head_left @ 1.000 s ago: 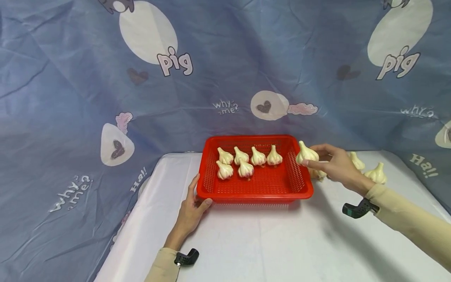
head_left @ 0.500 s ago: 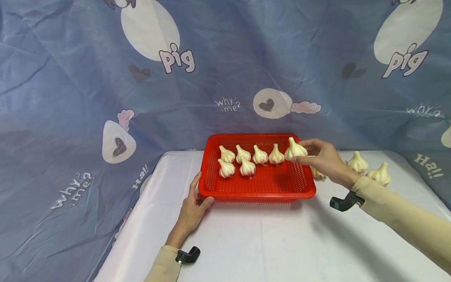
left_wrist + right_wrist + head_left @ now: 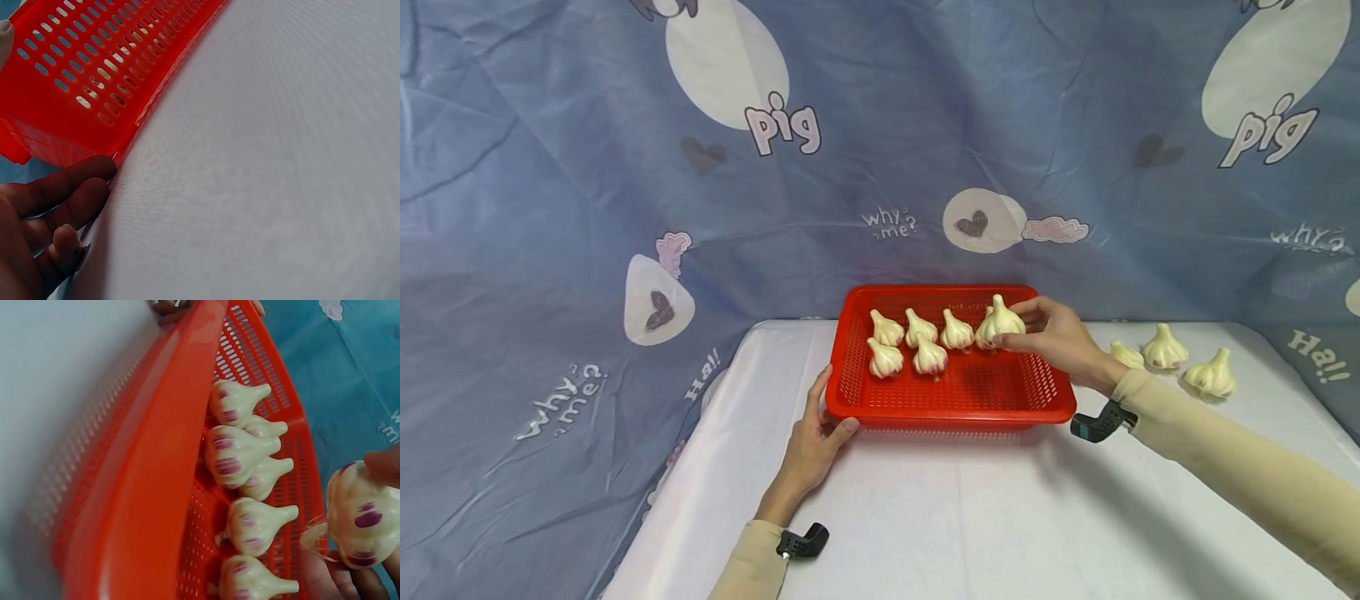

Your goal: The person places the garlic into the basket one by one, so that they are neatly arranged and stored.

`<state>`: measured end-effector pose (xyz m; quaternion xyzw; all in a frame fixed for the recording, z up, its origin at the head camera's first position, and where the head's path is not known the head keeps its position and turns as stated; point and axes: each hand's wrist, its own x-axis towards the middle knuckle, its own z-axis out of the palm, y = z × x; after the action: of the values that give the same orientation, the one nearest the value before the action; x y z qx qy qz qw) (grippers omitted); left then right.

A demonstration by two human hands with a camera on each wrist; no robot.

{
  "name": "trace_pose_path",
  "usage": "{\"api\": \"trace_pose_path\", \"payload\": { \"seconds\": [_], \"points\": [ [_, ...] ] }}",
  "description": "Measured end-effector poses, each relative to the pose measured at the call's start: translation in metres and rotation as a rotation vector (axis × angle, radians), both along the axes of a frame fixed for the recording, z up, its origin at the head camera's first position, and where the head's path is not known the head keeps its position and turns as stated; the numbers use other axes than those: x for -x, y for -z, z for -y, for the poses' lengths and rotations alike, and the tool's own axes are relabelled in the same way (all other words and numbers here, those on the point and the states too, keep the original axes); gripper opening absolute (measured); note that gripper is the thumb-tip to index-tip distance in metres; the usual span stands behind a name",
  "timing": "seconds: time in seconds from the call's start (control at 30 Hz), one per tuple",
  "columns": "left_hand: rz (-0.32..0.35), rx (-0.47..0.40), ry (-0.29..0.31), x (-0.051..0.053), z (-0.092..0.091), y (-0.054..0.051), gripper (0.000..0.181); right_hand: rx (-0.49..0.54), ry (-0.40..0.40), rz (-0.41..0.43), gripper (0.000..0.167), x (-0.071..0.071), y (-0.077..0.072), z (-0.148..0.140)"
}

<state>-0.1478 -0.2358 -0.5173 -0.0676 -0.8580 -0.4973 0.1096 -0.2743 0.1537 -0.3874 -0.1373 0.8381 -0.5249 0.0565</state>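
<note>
Right hand (image 3: 1062, 337) pinched garlic bulb (image 3: 1006, 322) above red basket (image 3: 951, 415), near far right corner; left hand (image 3: 807, 451) gripped near left corner. Bulb judged light, firm, slightly slippery; wide belly offered surest hold.

Head view dn; wrist views nr basket (image 3: 951, 414).

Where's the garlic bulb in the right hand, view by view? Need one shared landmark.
Head: held bulb right of centre, seen against the back right part of the red basket.
Left wrist: can't pick it out.
Right wrist: right edge, lower half.
Shared landmark: red basket, in all three.
</note>
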Motion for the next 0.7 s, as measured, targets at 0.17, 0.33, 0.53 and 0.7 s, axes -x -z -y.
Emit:
{"api": "trace_pose_path", "payload": {
  "seconds": [0.17,0.33,0.53,0.7],
  "points": [
    [0.001,0.007,-0.004,0.001,0.0,0.001,0.091,-0.016,-0.009,0.036,0.062,0.004,0.001,0.007],
    [0.006,0.015,-0.009,0.001,0.001,0.001,0.091,-0.035,-0.009,0.074,0.063,0.009,0.004,0.012],
    [0.018,0.012,-0.014,0.0,0.0,0.0,0.092,-0.048,-0.02,0.114,0.066,0.015,0.009,0.015],
    [0.017,0.011,-0.019,0.0,-0.001,-0.001,0.092,-0.11,-0.029,0.1,0.067,0.021,0.01,0.019]
  ]
}}
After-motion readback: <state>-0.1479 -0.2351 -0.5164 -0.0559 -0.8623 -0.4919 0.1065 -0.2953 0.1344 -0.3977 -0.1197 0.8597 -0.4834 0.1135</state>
